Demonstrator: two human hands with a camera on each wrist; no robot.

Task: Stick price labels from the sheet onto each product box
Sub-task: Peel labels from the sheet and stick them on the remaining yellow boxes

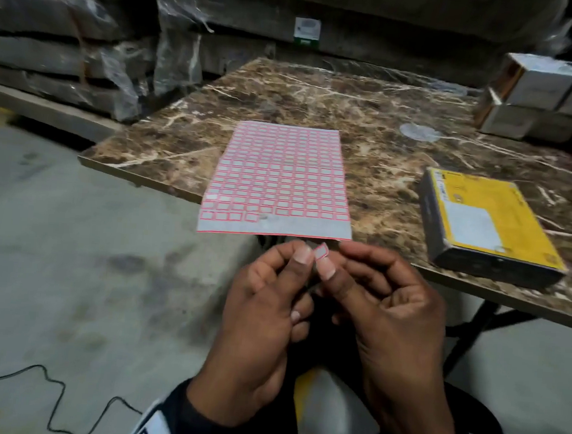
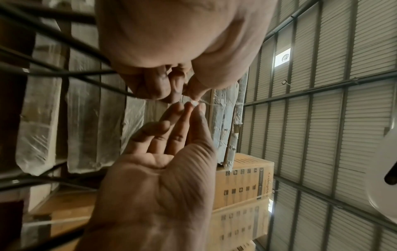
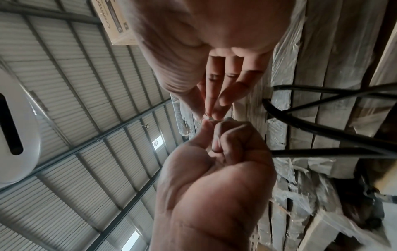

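Note:
The label sheet [image 1: 277, 178], a grid of red-bordered labels, lies flat on the marble table [image 1: 371, 114], its near edge overhanging the table's front. Several labels are gone from its bottom rows. Just in front of that edge, both hands meet over my lap. My left hand [image 1: 301, 254] and right hand [image 1: 329, 267] pinch one small peeled label [image 1: 320, 252] between their fingertips. In the left wrist view the label [image 2: 194, 102] shows white at the left hand's [image 2: 193, 106] thumb and forefinger tips. A flat yellow product box [image 1: 486, 222] lies on the table to the right, untouched.
Stacked pale boxes [image 1: 540, 100] stand at the table's far right corner. A round clear disc [image 1: 419, 131] lies on the marble. Plastic-wrapped slabs [image 1: 68, 45] are piled behind and to the left. A black cable [image 1: 54, 400] runs over the concrete floor.

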